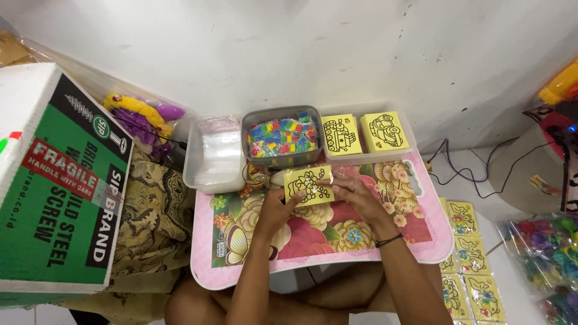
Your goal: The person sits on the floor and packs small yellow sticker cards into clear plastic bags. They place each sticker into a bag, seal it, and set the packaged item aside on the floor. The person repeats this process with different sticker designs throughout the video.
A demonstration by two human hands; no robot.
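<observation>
Yellow card, flat, rectangular, black-outlined

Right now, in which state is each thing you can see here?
yellow card: held flat over the tray by both hands
left hand: grips the card's left edge
right hand: fingers on the card's right edge
grey container: open, full of coloured pieces
two card stacks: upright in a clear tray
clear bin: open, holds clear bags
pink floral tray: lying flat
cardboard box: closed

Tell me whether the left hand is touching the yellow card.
Touching: the head view shows the left hand gripping the yellow card by its left edge, thumb on it.
</observation>
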